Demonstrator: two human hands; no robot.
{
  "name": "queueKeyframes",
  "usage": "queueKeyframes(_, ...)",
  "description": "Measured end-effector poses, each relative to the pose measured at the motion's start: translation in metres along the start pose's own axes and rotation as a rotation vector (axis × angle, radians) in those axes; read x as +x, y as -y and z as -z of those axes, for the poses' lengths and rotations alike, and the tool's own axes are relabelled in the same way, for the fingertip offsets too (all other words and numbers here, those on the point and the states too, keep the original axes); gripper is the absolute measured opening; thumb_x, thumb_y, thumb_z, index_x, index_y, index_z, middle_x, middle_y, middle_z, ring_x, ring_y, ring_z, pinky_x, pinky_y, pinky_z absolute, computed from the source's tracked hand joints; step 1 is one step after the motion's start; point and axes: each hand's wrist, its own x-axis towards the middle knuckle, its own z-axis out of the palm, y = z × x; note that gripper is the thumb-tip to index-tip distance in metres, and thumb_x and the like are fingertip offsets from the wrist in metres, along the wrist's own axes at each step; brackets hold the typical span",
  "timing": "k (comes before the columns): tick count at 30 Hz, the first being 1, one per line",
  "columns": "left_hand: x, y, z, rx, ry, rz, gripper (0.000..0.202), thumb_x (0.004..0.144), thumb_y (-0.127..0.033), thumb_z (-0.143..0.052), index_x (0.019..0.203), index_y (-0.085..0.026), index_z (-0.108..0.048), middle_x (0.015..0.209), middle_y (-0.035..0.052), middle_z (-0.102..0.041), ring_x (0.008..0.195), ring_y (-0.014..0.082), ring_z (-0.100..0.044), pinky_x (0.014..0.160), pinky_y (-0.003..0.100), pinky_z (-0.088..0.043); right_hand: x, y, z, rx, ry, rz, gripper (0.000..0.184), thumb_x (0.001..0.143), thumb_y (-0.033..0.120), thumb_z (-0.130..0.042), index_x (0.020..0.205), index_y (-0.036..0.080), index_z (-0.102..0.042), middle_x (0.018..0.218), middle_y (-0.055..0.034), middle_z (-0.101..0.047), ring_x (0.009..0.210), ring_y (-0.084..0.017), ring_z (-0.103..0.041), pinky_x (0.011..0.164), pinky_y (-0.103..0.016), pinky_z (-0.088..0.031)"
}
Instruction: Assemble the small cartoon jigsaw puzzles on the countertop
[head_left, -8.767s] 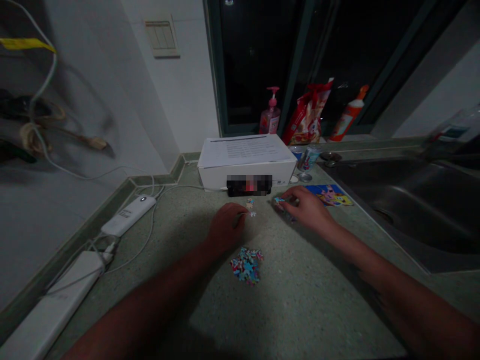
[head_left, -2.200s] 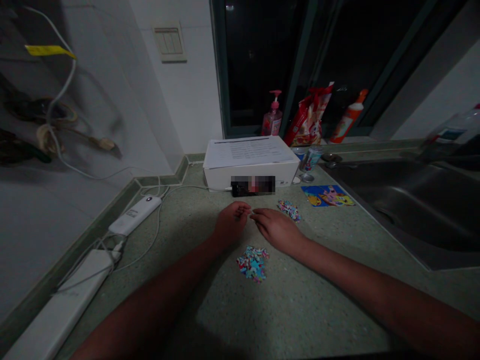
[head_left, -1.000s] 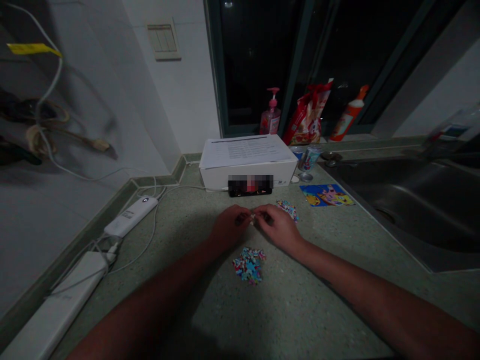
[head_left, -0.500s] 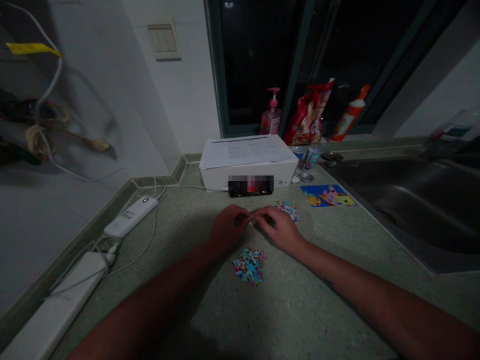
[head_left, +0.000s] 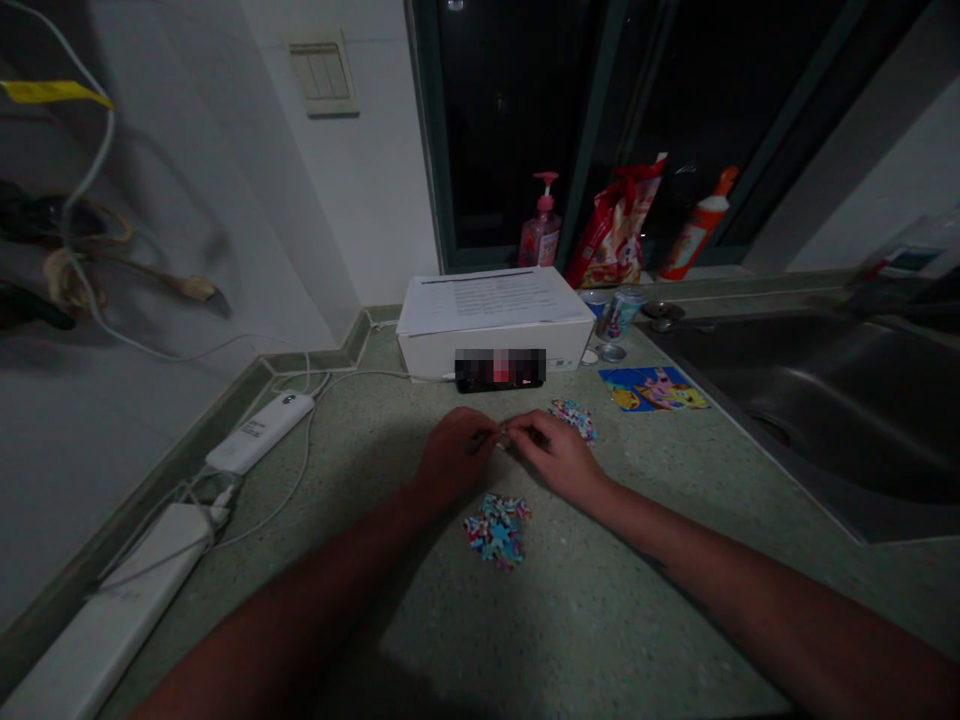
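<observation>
Over the counter my left hand (head_left: pixel 459 447) and my right hand (head_left: pixel 553 447) meet with their fingertips pinched together. Between them a small pale puzzle piece (head_left: pixel 503 441) shows, mostly hidden by the fingers; whether each hand grips its own piece is hard to see. Nearer to me lies a loose pile of colourful jigsaw pieces (head_left: pixel 498 532). A second heap of jigsaw pieces (head_left: pixel 576 419) sits just behind my right hand, partly covered by it. To the right, a blue picture card (head_left: pixel 654 389) with cartoon figures lies flat by the sink.
A phone (head_left: pixel 500 372) leans against a white box (head_left: pixel 420 352) behind my hands. A power bank (head_left: pixel 259 434), cables and a white power strip (head_left: pixel 142 590) run along the left. Cans (head_left: pixel 621 314) stand beside the box, and the sink (head_left: pixel 817 400) is at right.
My hands stay together in almost the same place, with only a slight shift of the fingertips. The whole view has moved a little; the piles lie as before.
</observation>
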Motion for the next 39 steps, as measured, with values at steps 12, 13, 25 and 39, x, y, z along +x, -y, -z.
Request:
queueKeyframes(12,-0.002,0.007,-0.004,-0.023,-0.079,-0.122,0.011,0.091,-0.012,-0.067,0.093,-0.022,-0.073,0.092,0.0022,-0.075,0.086,0.0185,-0.068,0.085,0.033,-0.057,0.0,-0.005,-0.004,0.111,-0.016,-0.058,0.025,0.095,0.041,-0.062,0.105,0.022,-0.075,0.092,-0.0066,-0.077,0.082,-0.021,-0.07,0.075,-0.036,-0.053)
queueKeyframes(13,-0.002,0.007,-0.004,-0.019,-0.082,-0.118,0.013,0.091,-0.011,-0.067,0.093,-0.022,-0.073,0.092,0.002,-0.075,0.087,0.0186,-0.068,0.085,0.034,-0.057,0.001,-0.004,-0.004,0.115,-0.01,-0.059,0.025,0.095,0.04,-0.061,0.106,0.022,-0.075,0.092,-0.0068,-0.077,0.082,-0.021,-0.071,0.075,-0.036,-0.054)
queueKeyframes(25,-0.002,0.005,-0.004,-0.044,-0.094,-0.171,0.013,0.093,-0.011,-0.064,0.093,-0.022,-0.072,0.093,0.0022,-0.075,0.09,0.0183,-0.069,0.085,0.034,-0.057,0.002,-0.006,-0.006,0.249,0.014,-0.097,0.028,0.091,0.042,-0.066,0.107,0.021,-0.074,0.089,-0.0063,-0.075,0.077,-0.02,-0.068,0.072,-0.035,-0.055)
queueKeyframes(39,0.0,0.004,-0.004,0.018,-0.062,-0.057,0.017,0.09,-0.009,-0.061,0.097,-0.021,-0.07,0.099,0.0041,-0.074,0.095,0.02,-0.069,0.089,0.035,-0.058,0.004,0.001,0.015,-0.073,-0.052,0.142,0.015,0.096,0.031,-0.068,0.108,0.025,-0.071,0.107,-0.0085,-0.075,0.104,-0.026,-0.069,0.094,-0.044,-0.055)
